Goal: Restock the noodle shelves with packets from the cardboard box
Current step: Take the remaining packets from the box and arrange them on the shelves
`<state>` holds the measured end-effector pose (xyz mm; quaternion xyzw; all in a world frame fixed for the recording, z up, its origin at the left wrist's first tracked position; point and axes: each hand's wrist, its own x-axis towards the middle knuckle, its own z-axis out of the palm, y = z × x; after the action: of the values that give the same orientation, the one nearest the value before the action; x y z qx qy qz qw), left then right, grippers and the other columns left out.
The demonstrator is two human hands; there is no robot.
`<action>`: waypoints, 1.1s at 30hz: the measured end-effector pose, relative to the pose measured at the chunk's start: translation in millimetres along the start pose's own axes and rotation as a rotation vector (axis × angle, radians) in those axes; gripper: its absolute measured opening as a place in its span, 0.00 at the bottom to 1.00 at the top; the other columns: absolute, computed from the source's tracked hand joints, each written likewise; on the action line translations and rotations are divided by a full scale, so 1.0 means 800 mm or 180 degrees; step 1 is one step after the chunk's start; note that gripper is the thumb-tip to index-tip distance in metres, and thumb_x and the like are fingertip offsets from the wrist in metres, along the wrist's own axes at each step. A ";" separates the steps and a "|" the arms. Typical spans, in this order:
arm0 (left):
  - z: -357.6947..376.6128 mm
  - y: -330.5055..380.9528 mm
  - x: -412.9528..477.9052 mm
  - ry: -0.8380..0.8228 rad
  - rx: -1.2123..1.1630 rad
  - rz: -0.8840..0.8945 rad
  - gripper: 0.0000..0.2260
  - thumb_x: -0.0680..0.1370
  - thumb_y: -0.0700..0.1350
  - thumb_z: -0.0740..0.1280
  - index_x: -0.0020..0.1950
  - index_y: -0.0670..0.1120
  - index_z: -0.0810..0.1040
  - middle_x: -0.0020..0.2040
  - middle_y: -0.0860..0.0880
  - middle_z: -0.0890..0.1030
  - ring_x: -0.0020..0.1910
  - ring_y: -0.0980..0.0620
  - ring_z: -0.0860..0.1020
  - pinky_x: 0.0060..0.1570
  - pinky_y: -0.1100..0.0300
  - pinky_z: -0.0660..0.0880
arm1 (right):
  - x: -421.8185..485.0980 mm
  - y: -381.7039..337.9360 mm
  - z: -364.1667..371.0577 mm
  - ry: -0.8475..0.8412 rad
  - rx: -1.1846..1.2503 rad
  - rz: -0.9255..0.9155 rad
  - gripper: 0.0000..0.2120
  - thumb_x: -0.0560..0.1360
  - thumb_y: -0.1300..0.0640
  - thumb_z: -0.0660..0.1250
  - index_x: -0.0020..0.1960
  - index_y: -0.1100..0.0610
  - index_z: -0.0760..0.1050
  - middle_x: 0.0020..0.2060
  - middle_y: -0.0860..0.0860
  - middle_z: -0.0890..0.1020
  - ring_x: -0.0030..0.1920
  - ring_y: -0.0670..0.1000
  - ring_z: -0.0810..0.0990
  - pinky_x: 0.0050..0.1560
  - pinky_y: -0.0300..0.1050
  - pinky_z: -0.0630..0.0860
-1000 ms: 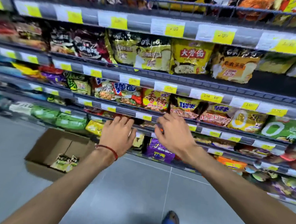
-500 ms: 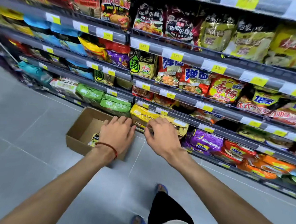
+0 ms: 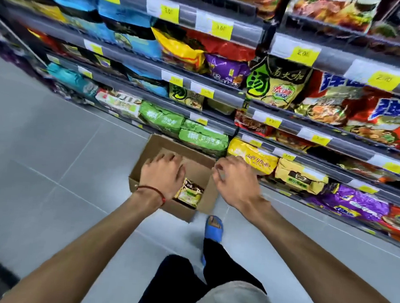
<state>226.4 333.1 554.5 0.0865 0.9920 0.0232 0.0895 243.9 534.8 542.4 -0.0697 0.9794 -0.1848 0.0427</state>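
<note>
Pale grey floor tiles [image 3: 39, 163] are spreading from nine to six o'clock, thin grout lines [image 3: 80, 153] crossing them, soft light glancing off. Grey shelf rails [image 3: 129, 60] bearing yellow price labels [image 3: 220, 28] are running from ten toward four o'clock.

A cardboard box [image 3: 206, 194] sits on the floor [image 3: 51, 164] before the noodle shelves [image 3: 219, 126]. A packet [image 3: 189, 193] lies in its near right corner. The left hand [image 3: 163, 173] is over the box, the right hand [image 3: 236, 182] over its right edge.
</note>
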 end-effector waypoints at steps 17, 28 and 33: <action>0.163 -0.279 0.135 -0.0960 -0.0102 0.0621 0.12 0.81 0.51 0.57 0.58 0.50 0.77 0.52 0.45 0.80 0.51 0.41 0.79 0.48 0.51 0.76 | 0.130 -0.164 0.258 -0.0344 0.0039 0.1198 0.11 0.76 0.52 0.61 0.50 0.52 0.80 0.48 0.50 0.82 0.52 0.54 0.77 0.50 0.46 0.75; 0.460 -0.328 0.192 -0.1566 -0.0435 0.0515 0.13 0.80 0.51 0.59 0.59 0.48 0.77 0.53 0.44 0.81 0.52 0.39 0.79 0.48 0.49 0.77 | 0.148 -0.087 0.531 -0.0391 0.0331 0.1724 0.08 0.76 0.57 0.62 0.46 0.56 0.80 0.44 0.54 0.83 0.49 0.59 0.79 0.40 0.46 0.72; 0.600 -0.351 0.225 -0.1768 -0.0590 0.0183 0.14 0.80 0.52 0.61 0.61 0.47 0.76 0.58 0.42 0.78 0.55 0.36 0.77 0.51 0.45 0.76 | 0.145 -0.032 0.660 -0.0536 0.0451 0.1755 0.09 0.74 0.57 0.60 0.43 0.55 0.79 0.40 0.53 0.82 0.43 0.59 0.78 0.36 0.42 0.67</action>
<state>92.1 102.8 34.5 0.1091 0.9202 0.0917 0.3645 190.0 305.5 55.1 0.1872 0.9390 -0.2277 0.1771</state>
